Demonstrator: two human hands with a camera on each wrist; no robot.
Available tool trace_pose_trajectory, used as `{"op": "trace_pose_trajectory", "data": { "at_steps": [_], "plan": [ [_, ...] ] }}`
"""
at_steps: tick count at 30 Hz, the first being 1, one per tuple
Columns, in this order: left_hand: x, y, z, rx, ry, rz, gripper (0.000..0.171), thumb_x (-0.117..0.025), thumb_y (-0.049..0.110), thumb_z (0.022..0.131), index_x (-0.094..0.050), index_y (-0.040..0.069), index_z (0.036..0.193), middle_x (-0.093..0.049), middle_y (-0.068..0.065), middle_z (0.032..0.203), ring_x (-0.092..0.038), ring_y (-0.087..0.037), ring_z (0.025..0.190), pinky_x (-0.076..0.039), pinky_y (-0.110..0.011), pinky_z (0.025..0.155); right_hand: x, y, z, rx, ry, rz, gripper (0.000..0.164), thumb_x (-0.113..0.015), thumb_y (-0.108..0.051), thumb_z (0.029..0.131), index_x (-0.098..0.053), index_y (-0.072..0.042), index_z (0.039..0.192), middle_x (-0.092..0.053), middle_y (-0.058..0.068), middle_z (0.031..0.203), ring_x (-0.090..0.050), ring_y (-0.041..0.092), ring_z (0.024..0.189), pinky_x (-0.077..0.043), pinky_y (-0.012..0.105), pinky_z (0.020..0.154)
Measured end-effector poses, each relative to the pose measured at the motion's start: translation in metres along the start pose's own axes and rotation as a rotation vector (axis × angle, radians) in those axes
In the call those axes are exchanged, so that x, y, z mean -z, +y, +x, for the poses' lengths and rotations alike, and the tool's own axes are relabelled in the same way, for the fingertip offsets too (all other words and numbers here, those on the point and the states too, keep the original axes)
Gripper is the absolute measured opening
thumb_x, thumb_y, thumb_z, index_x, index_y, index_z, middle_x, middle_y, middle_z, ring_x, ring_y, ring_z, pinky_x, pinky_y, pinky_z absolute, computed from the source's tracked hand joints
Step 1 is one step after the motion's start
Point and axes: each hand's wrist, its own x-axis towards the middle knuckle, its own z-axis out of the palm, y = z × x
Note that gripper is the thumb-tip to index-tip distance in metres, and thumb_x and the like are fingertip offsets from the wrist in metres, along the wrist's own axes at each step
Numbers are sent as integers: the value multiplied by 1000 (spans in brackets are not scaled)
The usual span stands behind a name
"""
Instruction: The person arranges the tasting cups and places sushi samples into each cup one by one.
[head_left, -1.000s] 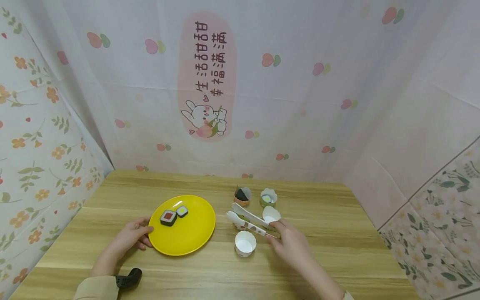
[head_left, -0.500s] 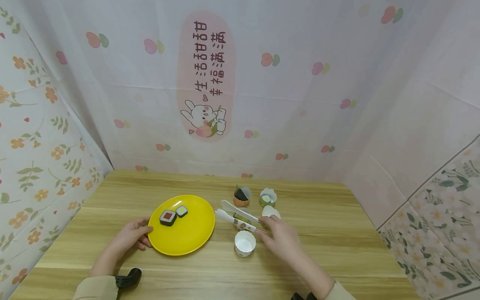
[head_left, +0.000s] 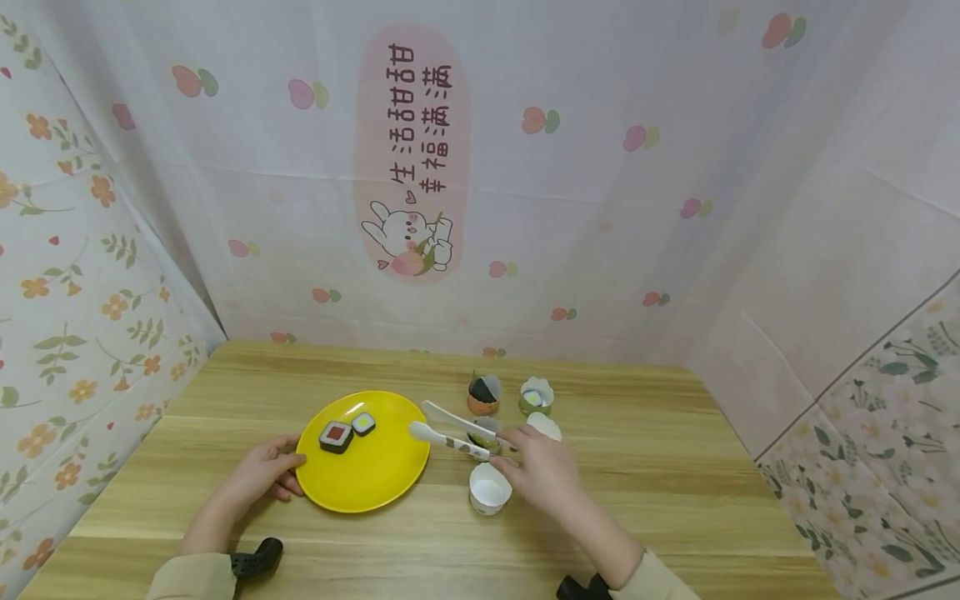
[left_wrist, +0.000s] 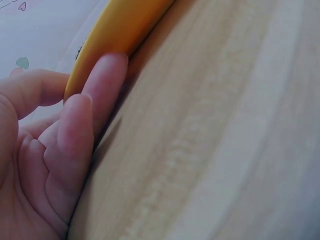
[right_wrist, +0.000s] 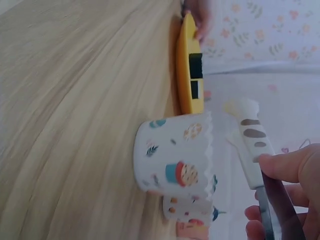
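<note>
My left hand [head_left: 258,475] pinches the left rim of a round yellow plate [head_left: 375,475], thumb on top and fingertips under the edge [left_wrist: 115,30]. On the plate lie a larger sushi roll [head_left: 336,436] with a red centre and a smaller roll [head_left: 363,423] with a yellow-green centre. My right hand [head_left: 546,475] grips white spotted tongs [right_wrist: 255,132] between thumb and fingers. Their two arms stand apart, with nothing between the tips, which reach left to the plate's right edge. Under the tongs is a paper cup with a green piece [head_left: 486,435], partly hidden.
A white paper cup [head_left: 491,492] stands in front of the tongs; another white cup [head_left: 543,426] is behind my right hand. At the back are an orange cup [head_left: 483,403] with a dark piece and a green cup [head_left: 536,403] with a small roll. A patterned curtain hangs behind the table.
My right hand has carried the tongs leftward, from over the cups to the plate's right edge. The left hand and the plate stay in place.
</note>
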Motion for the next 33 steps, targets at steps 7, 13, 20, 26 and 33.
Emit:
{"op": "trace_pose_trajectory", "data": {
  "at_steps": [7, 13, 20, 26, 33],
  "plan": [
    [1, 0, 1, 1, -4, -8, 60, -50, 15, 99, -22, -16, 142, -65, -12, 81, -65, -25, 64, -55, -29, 55, -3, -16, 9, -1, -14, 36, 36, -76, -35, 81, -71, -13, 110, -67, 3, 97, -58, 12, 67, -42, 26, 49],
    [1, 0, 1, 0, -6, -17, 61, -50, 15, 99, -21, -17, 142, -64, -12, 81, -64, -26, 64, -55, -29, 54, -7, -26, 16, 28, -7, 51, 32, -78, -31, 80, -72, -12, 105, -68, 1, 98, -56, 8, 65, -38, 21, 46],
    [2, -2, 2, 5, -17, -15, 61, -50, 15, 99, -20, -17, 142, -64, -12, 81, -65, -25, 65, -55, -29, 54, -14, -36, 25, 23, -48, 16, 32, -76, -34, 82, -72, -13, 106, -67, 0, 103, -56, 8, 66, -39, 20, 47],
    [3, -3, 2, 1, -23, -18, 62, -50, 16, 99, -20, -17, 142, -65, -12, 81, -65, -25, 64, -55, -28, 54, -21, -43, 32, 11, -68, -7, 33, -75, -35, 82, -73, -14, 108, -66, -1, 94, -56, 7, 67, -39, 20, 48],
    [3, -3, 3, 0, -15, -25, 61, -50, 15, 99, -20, -16, 142, -65, -12, 81, -65, -25, 64, -55, -29, 54, -28, -53, 38, -8, -80, -47, 34, -76, -37, 81, -73, -17, 109, -64, -3, 84, -48, 9, 59, -36, 22, 43]
  ]
}}
